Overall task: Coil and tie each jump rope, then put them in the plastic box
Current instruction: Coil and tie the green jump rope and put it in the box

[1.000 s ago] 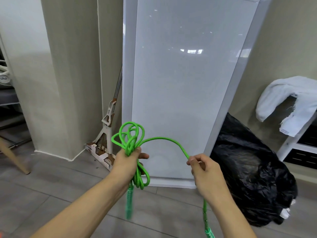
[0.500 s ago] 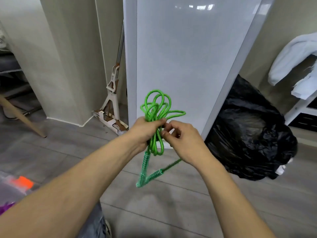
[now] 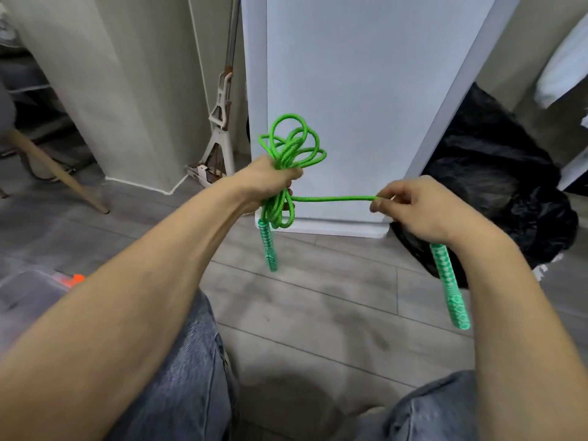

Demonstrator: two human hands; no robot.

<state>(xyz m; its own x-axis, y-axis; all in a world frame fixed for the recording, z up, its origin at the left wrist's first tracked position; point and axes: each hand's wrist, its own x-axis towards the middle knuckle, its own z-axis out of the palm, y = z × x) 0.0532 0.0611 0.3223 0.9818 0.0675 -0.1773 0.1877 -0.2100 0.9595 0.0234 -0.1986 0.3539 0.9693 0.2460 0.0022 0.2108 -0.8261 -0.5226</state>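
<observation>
Left hand (image 3: 267,183) has a full closed grip round the coiled rope (image 3: 291,148), loops sticking out above the fist, one handle (image 3: 267,246) hanging below. Right hand (image 3: 423,211) pinches the taut free strand (image 3: 334,198), second handle (image 3: 450,286) dangling under it. Box (image 3: 22,291) on the floor, lower left.

One green jump rope (image 3: 288,148), two handles (image 3: 268,246) (image 3: 450,288), two hands (image 3: 265,183) (image 3: 420,211), one black bag (image 3: 509,192)
</observation>
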